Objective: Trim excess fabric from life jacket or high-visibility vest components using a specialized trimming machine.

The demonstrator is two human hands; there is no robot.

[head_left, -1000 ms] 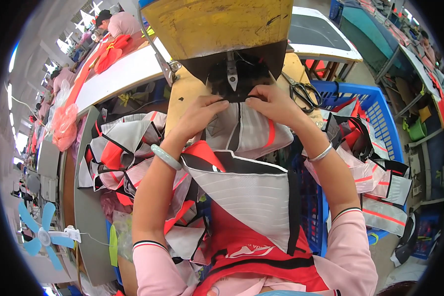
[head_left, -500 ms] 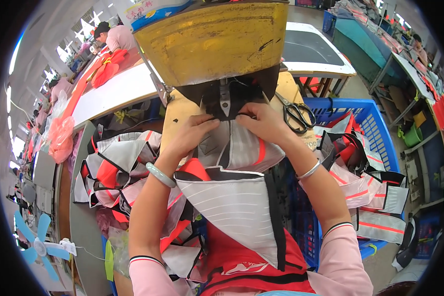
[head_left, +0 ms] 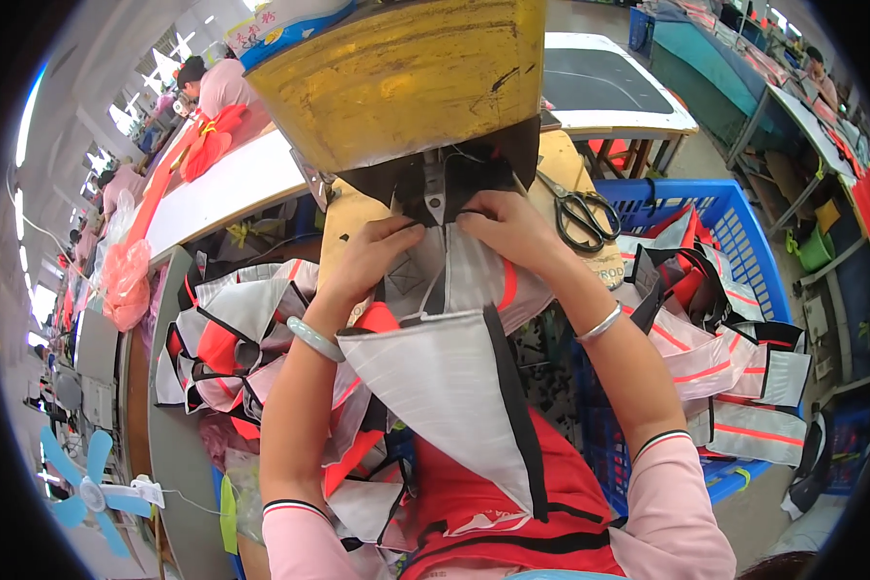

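A grey fabric piece point(head_left: 430, 377) with black binding and a coral stripe lies across the wooden machine bed and hangs down over my lap. My left hand point(head_left: 372, 256) is closed, thumb and fingers pinching the fabric's far edge left of the metal presser part point(head_left: 435, 193). On the other side of that part, my right hand point(head_left: 512, 232) grips the same edge with bent fingers. Both hands are close under the dark machine head, whose shadow hides where fabric and presser meet. Black-handled scissors point(head_left: 586, 217) lie just right of my right hand.
A yellow bin point(head_left: 406, 92) sits over the machine head. To the right, a blue basket point(head_left: 744, 232) overflows with similar grey pieces; more are heaped on the left point(head_left: 232, 338). A blue-bladed fan point(head_left: 93, 495) stands at lower left. Other people sit at far tables.
The hanging panel of the fabric has swung slightly left and its surface has smoothed. Both hands keep their grip by the presser part. The whole view has shifted a little.
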